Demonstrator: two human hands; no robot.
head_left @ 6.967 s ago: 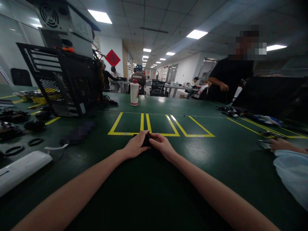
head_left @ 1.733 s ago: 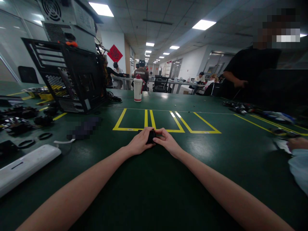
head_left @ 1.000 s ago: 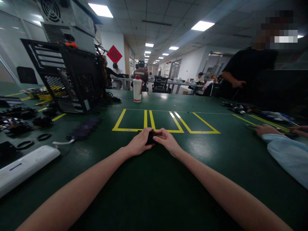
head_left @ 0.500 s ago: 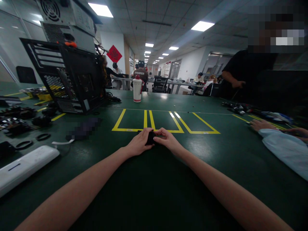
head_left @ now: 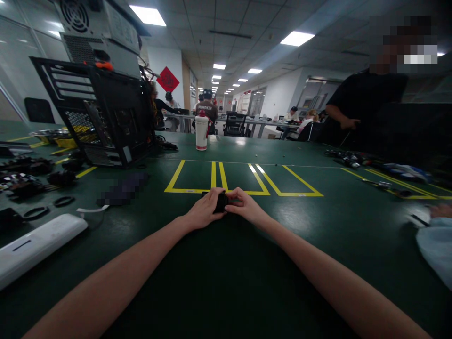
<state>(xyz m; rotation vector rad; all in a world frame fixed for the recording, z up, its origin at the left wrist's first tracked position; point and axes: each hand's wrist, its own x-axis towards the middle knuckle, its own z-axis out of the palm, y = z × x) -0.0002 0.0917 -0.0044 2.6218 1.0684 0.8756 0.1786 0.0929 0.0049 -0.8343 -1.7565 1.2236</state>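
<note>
A small black part (head_left: 221, 203), its exact kind too dark to make out, sits between my hands just in front of the yellow tape marks. My left hand (head_left: 205, 208) is wrapped round its left side, thumb below and fingers over the top. On its right side, my right hand (head_left: 244, 205) is closed in a pinch with thumb and fingertips at the black part; whether a smaller piece is between those fingertips is hidden. Both forearms reach in low over the green tabletop (head_left: 226, 273).
At the left stand a black computer case (head_left: 109, 113), a white elongated device (head_left: 38, 247) and dark loose parts (head_left: 28, 165). A white cup (head_left: 201, 133) is farther back. On the right are a co-worker's sleeve (head_left: 436, 245), a tool (head_left: 383, 187) and cables (head_left: 353, 157).
The co-worker's arm at the right has drawn back toward the frame edge, uncovering a tool on the table. My hands stay nearly in place, the right fingers shifting slightly.
</note>
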